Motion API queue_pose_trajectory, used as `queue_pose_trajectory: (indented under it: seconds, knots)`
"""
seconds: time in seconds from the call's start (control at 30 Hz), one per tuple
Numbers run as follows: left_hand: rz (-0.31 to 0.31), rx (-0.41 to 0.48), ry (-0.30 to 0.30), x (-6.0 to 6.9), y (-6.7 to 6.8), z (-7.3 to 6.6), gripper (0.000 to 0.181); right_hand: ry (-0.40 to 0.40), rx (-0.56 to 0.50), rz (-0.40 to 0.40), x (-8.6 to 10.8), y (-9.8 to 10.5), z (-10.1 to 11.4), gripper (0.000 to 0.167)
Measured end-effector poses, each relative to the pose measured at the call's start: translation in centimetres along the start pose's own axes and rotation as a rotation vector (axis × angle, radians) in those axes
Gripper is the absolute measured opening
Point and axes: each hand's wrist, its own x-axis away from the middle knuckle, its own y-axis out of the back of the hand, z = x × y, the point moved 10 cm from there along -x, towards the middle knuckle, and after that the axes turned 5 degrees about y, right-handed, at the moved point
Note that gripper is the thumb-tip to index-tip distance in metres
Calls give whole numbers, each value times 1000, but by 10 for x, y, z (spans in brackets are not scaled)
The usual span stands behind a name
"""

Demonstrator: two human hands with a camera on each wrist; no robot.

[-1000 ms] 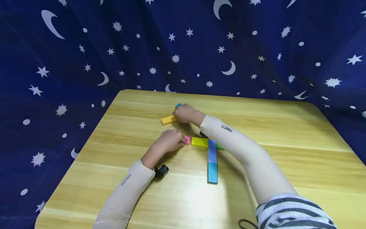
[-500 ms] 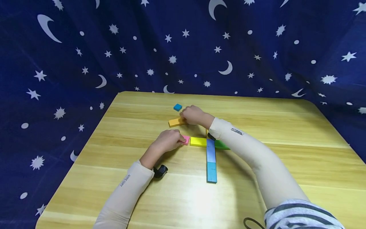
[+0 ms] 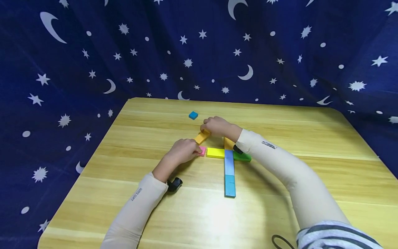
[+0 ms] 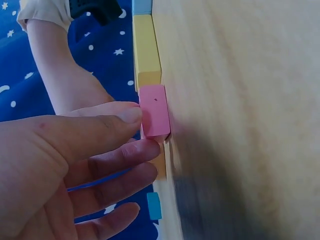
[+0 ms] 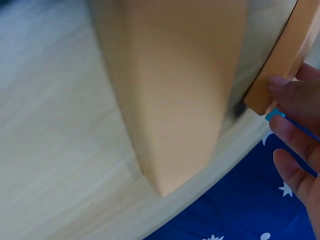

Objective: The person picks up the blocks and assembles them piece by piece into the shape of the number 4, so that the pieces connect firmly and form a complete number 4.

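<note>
My left hand (image 3: 183,151) pinches a small pink block (image 4: 156,110) between thumb and fingers, just left of a yellow block (image 3: 215,153). Farther back, my right hand (image 3: 217,126) grips one end of an orange block (image 3: 202,137), which lies slanted toward the left hand. In the right wrist view, thumb and fingers hold that orange block (image 5: 280,65). A second orange block (image 3: 228,143) lies behind the row, partly covered by the right wrist. Yellow, a periwinkle block (image 3: 229,162) and a green block (image 3: 242,156) meet there.
A light-blue block (image 3: 229,186) extends the periwinkle one toward the front. At the back lies a small blue square block (image 3: 193,115). A wooden table (image 3: 140,138) carries everything, with a starry blue cloth (image 3: 124,69) behind. A dark cable (image 3: 281,242) shows at the front edge.
My right hand has moved right and slightly nearer, drawing the orange block along and turning it more steeply. The small blue block has come into full view. The left hand stays on the pink block.
</note>
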Motion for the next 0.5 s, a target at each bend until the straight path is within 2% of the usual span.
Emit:
queue_pose_trajectory:
  seconds: [0.27, 0.5]
  knots:
    - [-4, -19, 2, 0, -1, 1, 11, 38, -30, -39, 2, -3, 2, 21]
    - [-27, -13, 3, -2, 1, 1, 14, 67, -36, -49, -1, -5, 4, 31]
